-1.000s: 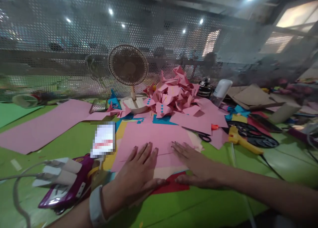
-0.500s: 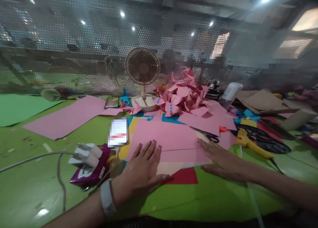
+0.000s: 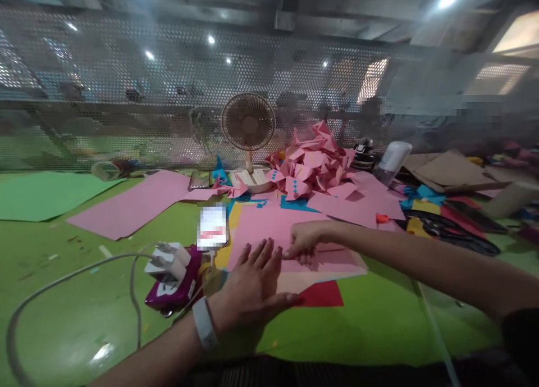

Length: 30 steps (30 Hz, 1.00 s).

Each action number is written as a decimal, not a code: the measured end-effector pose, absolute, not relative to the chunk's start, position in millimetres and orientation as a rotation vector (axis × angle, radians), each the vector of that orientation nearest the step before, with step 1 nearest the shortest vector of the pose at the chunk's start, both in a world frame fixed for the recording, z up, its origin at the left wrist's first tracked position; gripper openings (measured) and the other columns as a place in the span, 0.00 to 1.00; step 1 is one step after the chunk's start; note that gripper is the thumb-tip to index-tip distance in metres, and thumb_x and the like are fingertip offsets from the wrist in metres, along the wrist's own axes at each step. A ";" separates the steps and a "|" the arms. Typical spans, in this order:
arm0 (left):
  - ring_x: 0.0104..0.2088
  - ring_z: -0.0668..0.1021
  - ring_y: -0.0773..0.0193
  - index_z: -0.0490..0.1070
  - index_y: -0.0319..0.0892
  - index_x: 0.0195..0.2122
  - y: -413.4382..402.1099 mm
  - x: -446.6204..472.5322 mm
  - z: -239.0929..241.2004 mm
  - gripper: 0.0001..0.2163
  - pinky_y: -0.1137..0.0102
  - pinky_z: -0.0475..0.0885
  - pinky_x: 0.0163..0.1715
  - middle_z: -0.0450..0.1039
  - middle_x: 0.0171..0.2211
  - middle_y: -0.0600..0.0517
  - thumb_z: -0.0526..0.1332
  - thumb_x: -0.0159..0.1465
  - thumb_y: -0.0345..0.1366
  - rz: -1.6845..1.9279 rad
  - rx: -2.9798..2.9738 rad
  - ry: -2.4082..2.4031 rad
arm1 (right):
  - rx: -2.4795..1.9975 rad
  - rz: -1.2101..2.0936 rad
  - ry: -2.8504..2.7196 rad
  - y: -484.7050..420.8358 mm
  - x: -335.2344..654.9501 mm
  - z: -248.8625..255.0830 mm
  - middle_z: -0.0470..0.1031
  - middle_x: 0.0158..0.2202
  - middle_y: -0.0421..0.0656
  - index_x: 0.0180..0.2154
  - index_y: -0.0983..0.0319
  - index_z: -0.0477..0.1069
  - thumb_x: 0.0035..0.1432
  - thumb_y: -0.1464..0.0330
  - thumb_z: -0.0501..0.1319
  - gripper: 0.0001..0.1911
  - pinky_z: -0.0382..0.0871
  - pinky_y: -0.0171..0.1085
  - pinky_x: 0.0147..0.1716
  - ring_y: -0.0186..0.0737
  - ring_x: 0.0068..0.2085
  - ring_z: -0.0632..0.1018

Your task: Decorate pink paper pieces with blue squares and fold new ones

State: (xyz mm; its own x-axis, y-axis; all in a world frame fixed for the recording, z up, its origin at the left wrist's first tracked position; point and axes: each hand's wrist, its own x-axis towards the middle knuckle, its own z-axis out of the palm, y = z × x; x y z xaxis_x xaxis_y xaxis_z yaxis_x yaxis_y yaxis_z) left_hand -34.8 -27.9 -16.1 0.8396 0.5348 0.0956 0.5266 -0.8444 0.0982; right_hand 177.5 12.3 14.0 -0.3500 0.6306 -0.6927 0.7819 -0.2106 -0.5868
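Note:
My left hand [image 3: 255, 286] lies flat with its fingers spread on the lower left part of a pink paper sheet [image 3: 261, 224], a pale band around its wrist. Curled into a loose fist, my right hand [image 3: 309, 241] presses on the same sheet just right of the left fingertips, thumb side toward them. A folded pink strip [image 3: 341, 260] runs along the sheet's near side, partly hidden by my hands. Beneath it show a cream sheet [image 3: 290, 282] and a red sheet [image 3: 324, 294]. I see nothing inside the right fist.
A phone [image 3: 213, 227] and a purple power strip [image 3: 193, 277] with white plugs stand left. Behind are a small fan [image 3: 249, 123] and a heap of folded pink paper pieces [image 3: 315, 165]. A yellow glue gun [image 3: 416, 227] lies right, partly behind my forearm.
My right hand has moved left from the sheet's right edge to its middle, and its outstretched fingers have curled. The left hand stays flat on the paper. The view has shifted slightly.

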 end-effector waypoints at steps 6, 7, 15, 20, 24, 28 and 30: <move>0.63 0.46 0.45 0.40 0.42 0.64 -24.6 -34.3 -17.5 0.40 0.49 0.45 0.58 0.40 0.64 0.42 0.43 0.57 0.63 0.150 2.978 0.854 | 1.771 -1.657 1.789 12.4 199.6 8.1 0.73 0.16 0.41 0.21 0.68 0.71 0.38 0.48 0.66 0.26 0.57 0.26 0.16 0.30 0.19 0.73; 0.63 0.46 0.45 0.40 0.42 0.64 -24.5 -33.6 -17.0 0.40 0.49 0.45 0.58 0.40 0.64 0.42 0.43 0.57 0.63 0.142 2.985 0.850 | 1.792 -1.659 1.780 10.5 206.1 8.4 0.74 0.16 0.41 0.21 0.68 0.71 0.39 0.49 0.66 0.26 0.56 0.26 0.15 0.29 0.19 0.73; 0.63 0.48 0.45 0.45 0.41 0.64 -24.9 -29.8 -13.4 0.40 0.49 0.46 0.58 0.44 0.64 0.41 0.43 0.57 0.63 0.102 3.016 0.867 | 1.961 -1.581 1.681 -19.1 281.2 9.6 0.73 0.16 0.41 0.20 0.68 0.71 0.41 0.49 0.65 0.25 0.55 0.28 0.14 0.29 0.17 0.71; 0.63 0.48 0.45 0.43 0.41 0.64 -22.9 -30.1 -16.2 0.40 0.50 0.46 0.58 0.44 0.64 0.41 0.43 0.57 0.63 0.133 3.025 0.843 | 2.111 -1.507 1.614 -42.1 320.3 16.8 0.71 0.15 0.41 0.18 0.67 0.69 0.41 0.49 0.64 0.25 0.61 0.29 0.17 0.30 0.17 0.72; 0.63 0.48 0.45 0.44 0.40 0.64 -24.5 -29.3 -12.1 0.40 0.49 0.46 0.58 0.43 0.64 0.41 0.43 0.58 0.63 0.090 3.030 0.858 | 2.192 -1.417 1.676 -42.4 328.0 34.0 0.68 0.12 0.38 0.18 0.66 0.68 0.44 0.52 0.64 0.23 0.57 0.28 0.14 0.28 0.14 0.67; 0.63 0.47 0.45 0.42 0.40 0.64 -28.3 -27.7 -4.0 0.40 0.49 0.46 0.58 0.42 0.64 0.40 0.42 0.58 0.62 0.038 3.007 0.858 | 2.118 -1.477 1.812 -23.5 295.4 39.3 0.72 0.16 0.40 0.21 0.66 0.70 0.49 0.52 0.61 0.22 0.58 0.28 0.15 0.29 0.16 0.70; 0.63 0.46 0.45 0.40 0.40 0.64 -30.3 -27.1 -1.5 0.40 0.49 0.46 0.58 0.40 0.64 0.40 0.42 0.58 0.62 0.000 2.992 0.867 | 2.025 -1.535 1.867 -13.3 270.1 33.4 0.72 0.16 0.40 0.22 0.66 0.70 0.49 0.53 0.61 0.22 0.60 0.28 0.17 0.29 0.16 0.70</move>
